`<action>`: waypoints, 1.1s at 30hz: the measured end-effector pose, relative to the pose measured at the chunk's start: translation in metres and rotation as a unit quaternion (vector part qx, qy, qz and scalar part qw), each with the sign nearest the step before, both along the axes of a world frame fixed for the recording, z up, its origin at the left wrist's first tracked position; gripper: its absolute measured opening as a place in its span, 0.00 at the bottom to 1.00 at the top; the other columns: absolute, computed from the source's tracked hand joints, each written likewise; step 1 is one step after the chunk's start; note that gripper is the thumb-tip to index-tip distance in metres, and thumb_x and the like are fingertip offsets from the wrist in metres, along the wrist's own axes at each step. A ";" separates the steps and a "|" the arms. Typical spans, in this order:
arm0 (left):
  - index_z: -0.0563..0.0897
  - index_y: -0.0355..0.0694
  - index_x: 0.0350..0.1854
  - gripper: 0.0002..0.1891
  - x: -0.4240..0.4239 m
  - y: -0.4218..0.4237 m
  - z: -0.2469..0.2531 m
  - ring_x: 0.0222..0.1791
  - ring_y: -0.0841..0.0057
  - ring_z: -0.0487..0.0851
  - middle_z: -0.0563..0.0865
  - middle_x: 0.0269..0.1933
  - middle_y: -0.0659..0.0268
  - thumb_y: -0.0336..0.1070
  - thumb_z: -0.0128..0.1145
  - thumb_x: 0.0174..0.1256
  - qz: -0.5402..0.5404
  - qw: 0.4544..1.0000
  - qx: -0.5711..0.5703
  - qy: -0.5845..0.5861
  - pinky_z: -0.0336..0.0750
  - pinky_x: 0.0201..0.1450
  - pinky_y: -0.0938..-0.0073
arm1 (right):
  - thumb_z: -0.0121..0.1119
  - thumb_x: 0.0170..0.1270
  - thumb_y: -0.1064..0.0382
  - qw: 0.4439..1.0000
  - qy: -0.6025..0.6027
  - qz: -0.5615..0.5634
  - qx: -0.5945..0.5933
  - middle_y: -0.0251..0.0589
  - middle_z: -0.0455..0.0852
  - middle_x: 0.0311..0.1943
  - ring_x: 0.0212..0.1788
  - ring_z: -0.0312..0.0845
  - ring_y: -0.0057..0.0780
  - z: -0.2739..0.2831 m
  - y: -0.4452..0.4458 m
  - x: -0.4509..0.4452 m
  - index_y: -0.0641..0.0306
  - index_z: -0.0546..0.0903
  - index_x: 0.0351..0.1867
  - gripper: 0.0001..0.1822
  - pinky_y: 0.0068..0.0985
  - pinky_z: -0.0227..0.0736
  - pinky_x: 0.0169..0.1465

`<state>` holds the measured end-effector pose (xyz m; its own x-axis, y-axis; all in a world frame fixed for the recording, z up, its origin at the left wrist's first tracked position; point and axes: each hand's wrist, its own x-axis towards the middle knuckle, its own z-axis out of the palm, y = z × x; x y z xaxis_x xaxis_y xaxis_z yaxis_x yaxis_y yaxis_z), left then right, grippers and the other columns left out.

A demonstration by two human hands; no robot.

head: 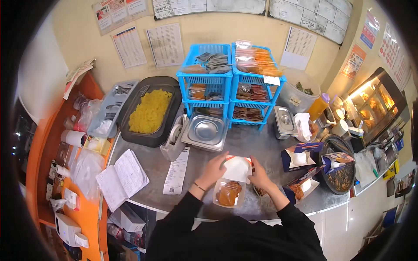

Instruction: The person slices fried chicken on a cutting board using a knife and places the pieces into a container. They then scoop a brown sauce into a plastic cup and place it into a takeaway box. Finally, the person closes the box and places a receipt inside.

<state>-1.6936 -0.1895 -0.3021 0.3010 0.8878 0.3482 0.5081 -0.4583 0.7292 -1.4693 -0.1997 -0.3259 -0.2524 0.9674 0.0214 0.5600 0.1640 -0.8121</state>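
A small paper food box stands raised-lidded on the metal counter right in front of me. Its lid is white inside, with a red and green edge. My left hand grips the lid's left side, and my right hand grips its right side. Inside the box base lie a brown fried piece, probably chicken, and a clear plastic sachet of orange-brown sauce. Partly hidden by my right forearm, a small container of dark food sits beside the box.
Dark blue food boxes stand right, near a round black tray. Behind are a steel lidded pan, blue basket racks and a tape dispenser. A receipt, open notebook and tray of yellow rice lie left.
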 end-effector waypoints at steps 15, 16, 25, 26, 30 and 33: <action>0.74 0.36 0.40 0.16 -0.053 -0.104 -0.139 0.56 0.55 0.69 0.72 0.53 0.50 0.41 0.57 0.54 -0.112 0.993 -0.002 0.036 0.64 0.58 0.60 | 0.63 0.47 0.62 0.991 -0.024 0.083 0.103 0.56 0.70 0.50 0.55 0.66 0.51 -0.047 -0.138 0.014 0.65 0.66 0.57 0.33 0.36 0.64 0.58; 0.74 0.36 0.41 0.17 -0.047 -0.101 -0.119 0.57 0.53 0.68 0.70 0.55 0.50 0.41 0.58 0.53 -0.142 0.986 0.064 0.051 0.63 0.59 0.58 | 0.64 0.49 0.59 0.989 -0.054 0.040 0.129 0.56 0.71 0.51 0.55 0.66 0.52 -0.060 -0.146 0.012 0.66 0.68 0.55 0.31 0.37 0.61 0.59; 0.70 0.37 0.51 0.28 -0.012 -0.103 -0.075 0.64 0.46 0.56 0.58 0.63 0.46 0.46 0.64 0.51 -0.066 0.997 0.047 0.015 0.54 0.65 0.54 | 0.58 0.57 0.64 0.981 0.017 -0.075 0.180 0.55 0.78 0.41 0.51 0.70 0.52 -0.072 -0.118 -0.042 0.66 0.76 0.45 0.15 0.36 0.66 0.53; 0.70 0.37 0.53 0.29 -0.012 -0.103 -0.071 0.64 0.46 0.56 0.58 0.64 0.45 0.46 0.63 0.52 -0.053 0.997 0.046 0.028 0.54 0.65 0.54 | 0.58 0.57 0.65 0.982 0.052 -0.097 0.156 0.54 0.78 0.39 0.48 0.72 0.51 -0.067 -0.113 -0.051 0.66 0.76 0.44 0.14 0.34 0.68 0.48; 0.68 0.41 0.59 0.30 -0.018 -0.100 -0.055 0.63 0.46 0.59 0.61 0.62 0.45 0.46 0.60 0.55 0.013 0.999 0.020 0.036 0.59 0.62 0.56 | 0.57 0.56 0.69 0.980 0.086 -0.125 0.132 0.50 0.78 0.31 0.33 0.76 0.45 -0.066 -0.100 -0.074 0.66 0.77 0.39 0.09 0.30 0.71 0.34; 0.68 0.41 0.59 0.29 -0.018 -0.099 -0.044 0.62 0.46 0.61 0.63 0.62 0.45 0.46 0.59 0.56 0.047 0.998 0.004 0.044 0.60 0.62 0.58 | 0.56 0.56 0.71 0.972 0.052 -0.117 0.196 0.48 0.77 0.27 0.27 0.75 0.43 -0.065 -0.091 -0.086 0.68 0.77 0.37 0.08 0.29 0.70 0.30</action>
